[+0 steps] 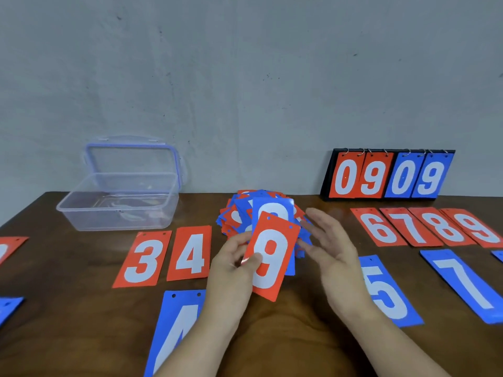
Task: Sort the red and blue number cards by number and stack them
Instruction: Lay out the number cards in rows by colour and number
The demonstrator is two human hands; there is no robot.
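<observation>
I'm mid-sort: my left hand (234, 263) pinches a red 9 card (272, 257) by its left edge, thumb on its face, held tilted above the table (285, 322). It belongs, I judge, on the red 9 (477, 227) lying far out past my right hand (330, 251), which hovers open and empty beside the card. The unsorted pile (245, 213) sits just beyond both hands. Next I must carry it rightward.
</observation>
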